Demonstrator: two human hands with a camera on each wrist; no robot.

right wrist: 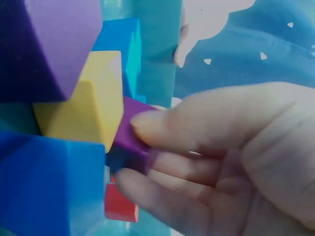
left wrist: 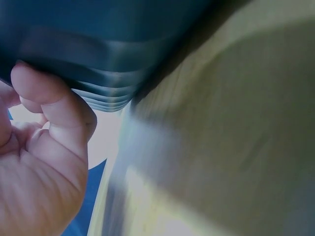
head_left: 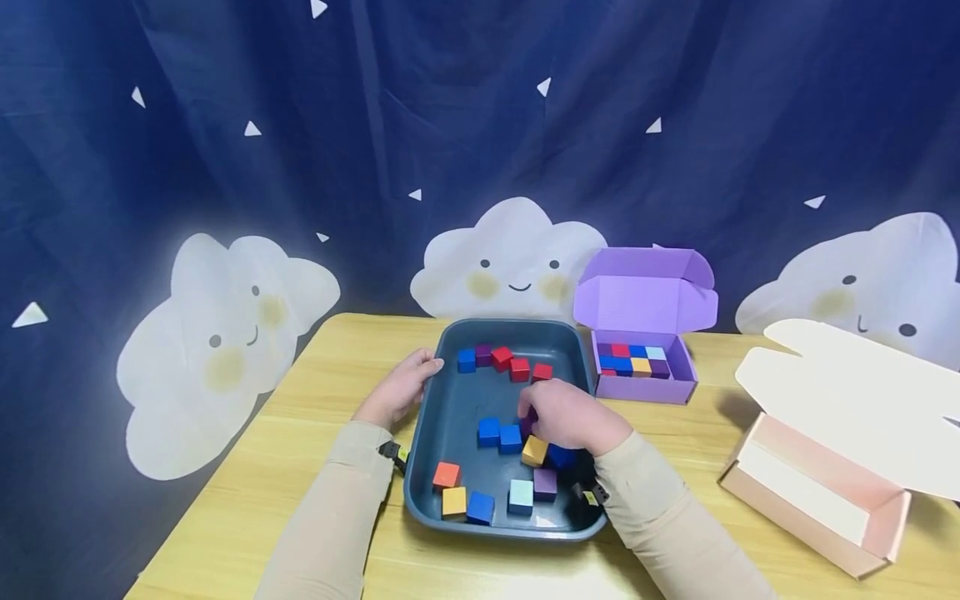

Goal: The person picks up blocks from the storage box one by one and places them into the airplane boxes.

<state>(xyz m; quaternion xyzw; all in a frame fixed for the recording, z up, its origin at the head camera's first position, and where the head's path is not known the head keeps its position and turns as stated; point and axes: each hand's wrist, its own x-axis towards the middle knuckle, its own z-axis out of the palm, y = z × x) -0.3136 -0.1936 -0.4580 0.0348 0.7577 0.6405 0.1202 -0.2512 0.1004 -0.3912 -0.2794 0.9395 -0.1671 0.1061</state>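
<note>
A dark blue-grey tray [head_left: 457, 408] stands on the table with several coloured blocks in it. My left hand [head_left: 405, 385] holds its left rim, the thumb over the edge; in the left wrist view the curled fingers [left wrist: 54, 98] lie against the tray's outer side. Inside the tray's right half, my right hand [head_left: 566, 412] pinches a purple block [right wrist: 130, 130] between thumb and fingers. Right beside that block are a yellow block [head_left: 535, 451] and a blue block [head_left: 510, 438]. Red blocks [head_left: 519, 370] lie farther back, and an orange block [head_left: 446, 475] sits front left.
A purple box [head_left: 648, 390], lid up, stands behind and right of the tray, with rows of coloured blocks inside. At the right, an open pale pink box [head_left: 817, 508] sits on the wooden table [head_left: 300, 467]. A dark blue curtain [head_left: 450, 125] with clouds hangs behind.
</note>
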